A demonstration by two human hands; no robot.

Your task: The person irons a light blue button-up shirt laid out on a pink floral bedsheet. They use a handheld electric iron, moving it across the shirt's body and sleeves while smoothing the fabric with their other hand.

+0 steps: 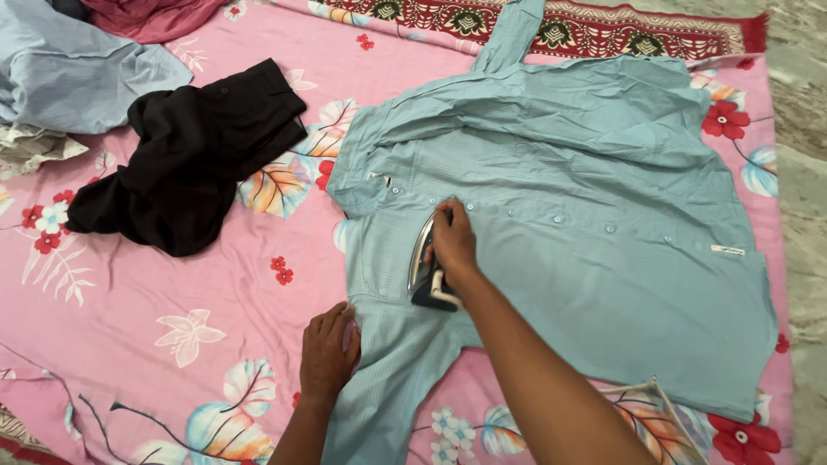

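left hand (329,351) lies flat, fingers together, pinning the sleeve (388,379) while right hand (451,241), clamped on the iron (424,267), works the teal shirt (586,232): chest underway, upper half looks creased.

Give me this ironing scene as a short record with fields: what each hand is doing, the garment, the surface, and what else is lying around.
Right hand: grips the iron on the shirt front, near the button line
Left hand: palm down on the shirt's sleeve, at its edge
Garment: light teal button-up shirt, spread flat, wrinkled
Surface: pink floral sheet
Nearby: black garment to the left, crumpled; pale blue cloth at top left; red patterned rug along the top
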